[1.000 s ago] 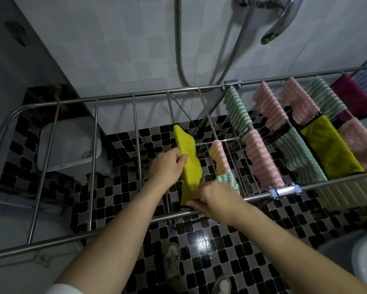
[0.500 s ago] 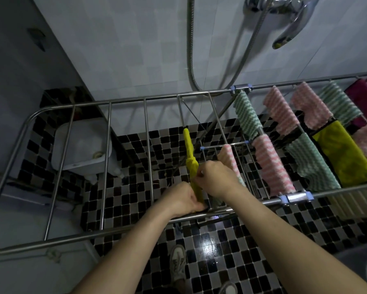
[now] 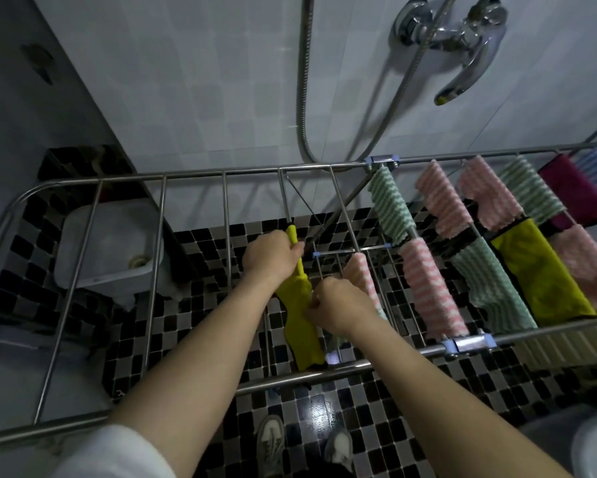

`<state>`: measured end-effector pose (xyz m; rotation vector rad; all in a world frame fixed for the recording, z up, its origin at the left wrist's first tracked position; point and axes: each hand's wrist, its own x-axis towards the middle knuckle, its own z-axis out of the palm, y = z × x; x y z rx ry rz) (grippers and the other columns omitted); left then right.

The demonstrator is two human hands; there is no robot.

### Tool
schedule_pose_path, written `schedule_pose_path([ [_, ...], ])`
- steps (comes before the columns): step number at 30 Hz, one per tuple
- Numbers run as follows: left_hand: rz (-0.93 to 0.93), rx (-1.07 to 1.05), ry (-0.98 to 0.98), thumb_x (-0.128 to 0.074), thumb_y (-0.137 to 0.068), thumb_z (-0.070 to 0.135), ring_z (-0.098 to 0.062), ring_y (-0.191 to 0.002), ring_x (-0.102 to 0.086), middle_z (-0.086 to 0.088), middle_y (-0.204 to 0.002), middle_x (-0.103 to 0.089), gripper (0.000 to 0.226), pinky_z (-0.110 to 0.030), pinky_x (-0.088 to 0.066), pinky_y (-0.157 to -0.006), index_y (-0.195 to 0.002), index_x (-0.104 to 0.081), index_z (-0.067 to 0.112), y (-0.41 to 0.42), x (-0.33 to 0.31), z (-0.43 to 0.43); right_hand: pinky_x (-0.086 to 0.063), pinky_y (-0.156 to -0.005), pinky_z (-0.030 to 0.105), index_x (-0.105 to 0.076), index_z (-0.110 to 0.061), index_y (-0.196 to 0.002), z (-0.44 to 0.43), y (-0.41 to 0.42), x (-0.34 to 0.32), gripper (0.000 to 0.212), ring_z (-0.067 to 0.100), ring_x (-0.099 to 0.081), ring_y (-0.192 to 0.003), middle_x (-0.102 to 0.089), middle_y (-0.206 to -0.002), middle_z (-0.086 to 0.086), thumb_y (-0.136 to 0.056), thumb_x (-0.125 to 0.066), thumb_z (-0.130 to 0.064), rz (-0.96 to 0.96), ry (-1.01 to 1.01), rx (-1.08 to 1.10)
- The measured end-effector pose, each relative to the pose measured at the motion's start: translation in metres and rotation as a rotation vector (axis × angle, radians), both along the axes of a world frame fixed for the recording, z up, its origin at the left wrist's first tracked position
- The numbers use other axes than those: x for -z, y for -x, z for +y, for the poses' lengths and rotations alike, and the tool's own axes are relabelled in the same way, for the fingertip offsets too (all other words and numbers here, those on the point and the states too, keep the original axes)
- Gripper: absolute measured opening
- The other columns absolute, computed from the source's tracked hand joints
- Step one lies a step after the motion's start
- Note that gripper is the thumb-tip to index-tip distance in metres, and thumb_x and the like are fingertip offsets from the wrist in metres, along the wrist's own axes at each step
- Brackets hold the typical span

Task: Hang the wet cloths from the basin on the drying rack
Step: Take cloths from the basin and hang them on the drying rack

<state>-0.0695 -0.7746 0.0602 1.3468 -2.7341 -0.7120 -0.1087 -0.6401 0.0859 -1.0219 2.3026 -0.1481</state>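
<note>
two hands on yellow cloth, draped over a rack rod: left hand grips far end, right hand pinches mid edge. likely limp, wet-heavy; take by edges.

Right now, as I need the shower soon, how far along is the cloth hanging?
Done: many hung cloths cover the right side of the rack. In hand: the left hand and right hand both grip a yellow cloth draped over a middle bar. Left: the left bars are bare, but how many wet cloths wait cannot be seen.
</note>
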Motion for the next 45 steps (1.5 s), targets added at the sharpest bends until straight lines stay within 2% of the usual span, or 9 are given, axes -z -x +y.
schedule_pose_path([
  [7,-0.105,0.022,0.202,-0.034,-0.102,0.032,-0.030,-0.085,-0.063,-0.007,-0.089,-0.067,0.033,-0.032,-0.037,-0.061,-0.096,-0.062,0.016,0.016,0.010,0.001,-0.058,-0.078,0.042,-0.058,-0.015,-0.092,-0.015,0.010,0.008,0.012,0.026,-0.066,-0.085,-0.065,-0.093,0.006,-0.085,-0.065,-0.023,0.000,-0.134,-0.187],
  [12,-0.007,-0.080,0.167,-0.040,-0.099,0.043,-0.017,-0.064,-0.053,0.000,-0.083,-0.055,0.028,-0.028,-0.030,-0.049,-0.102,-0.047,0.016,0.011,0.007,0.017,-0.056,-0.080,0.040,-0.062,-0.015,-0.099,-0.010,0.015,0.000,0.024,0.023,-0.066,-0.088,-0.066,-0.095,0.005,-0.085,-0.069,-0.033,-0.063,-0.128,-0.221],
  [15,0.245,-0.154,-0.077,-0.054,-0.094,0.041,-0.011,-0.069,-0.051,0.006,-0.082,-0.051,0.021,-0.025,-0.036,-0.055,-0.093,-0.049,0.020,0.002,-0.001,0.022,-0.055,-0.075,0.034,-0.063,-0.016,-0.090,0.006,0.034,-0.022,0.025,0.019,-0.066,-0.083,-0.065,-0.084,0.000,-0.086,-0.069,-0.040,-0.277,0.047,-0.118],
  [20,0.663,-0.044,-1.073,-0.057,-0.087,0.046,-0.025,-0.097,-0.068,-0.008,-0.102,-0.070,0.039,-0.035,-0.055,-0.085,-0.102,-0.068,0.013,-0.023,-0.040,0.051,-0.057,-0.055,0.023,-0.062,-0.010,-0.102,0.035,0.075,-0.067,0.017,0.012,-0.066,-0.072,-0.067,-0.083,0.003,-0.088,-0.068,-0.016,-1.087,0.507,0.338],
  [28,0.826,-0.021,-0.823,-0.061,-0.090,0.013,-0.019,-0.087,-0.066,-0.005,-0.087,-0.070,0.015,-0.032,-0.055,-0.086,-0.080,-0.071,0.019,-0.016,-0.060,0.074,-0.061,-0.067,0.027,-0.059,-0.005,-0.118,0.039,0.098,-0.080,0.033,0.022,-0.069,-0.078,-0.067,-0.084,0.010,-0.088,-0.058,0.010,-1.238,0.678,0.425],
  [30,0.914,-0.077,-0.731,-0.057,-0.094,0.011,-0.016,-0.085,-0.068,-0.001,-0.085,-0.071,0.016,-0.029,-0.057,-0.079,-0.084,-0.068,0.016,-0.014,-0.068,0.075,-0.061,-0.068,0.028,-0.064,-0.011,-0.112,0.040,0.101,-0.083,0.030,0.021,-0.066,-0.077,-0.065,-0.081,0.007,-0.089,-0.060,0.007,-1.128,0.740,0.390],
  [34,0.931,-0.075,-0.318,-0.056,-0.096,0.017,-0.008,-0.074,-0.065,0.007,-0.079,-0.070,0.014,-0.022,-0.053,-0.069,-0.087,-0.064,0.024,-0.003,-0.080,0.076,-0.057,-0.075,0.031,-0.073,-0.019,-0.099,0.040,0.109,-0.083,0.011,0.012,-0.064,-0.073,-0.069,-0.082,-0.004,-0.090,-0.068,-0.017,-0.244,0.824,0.125],
  [39,1.041,-0.166,-0.344,-0.055,-0.097,0.016,-0.013,-0.039,-0.043,0.013,-0.066,-0.062,0.015,-0.023,-0.039,-0.039,-0.086,-0.062,0.024,0.012,-0.095,0.073,-0.051,-0.081,0.029,-0.066,-0.019,-0.117,0.046,0.132,-0.095,0.047,0.014,-0.061,-0.089,-0.065,-0.098,0.000,-0.075,-0.081,-0.034,-0.265,0.724,0.034],
  [45,1.145,-0.123,-0.446,-0.053,-0.097,0.009,-0.014,-0.044,-0.036,-0.005,-0.070,-0.055,0.014,-0.023,-0.040,-0.041,-0.088,-0.061,0.015,0.025,-0.106,0.067,-0.058,-0.081,0.045,-0.073,-0.005,-0.088,0.052,0.164,-0.103,0.016,0.030,-0.071,-0.083,-0.075,-0.087,0.013,-0.078,-0.078,-0.017,-0.364,0.672,-0.063],
])
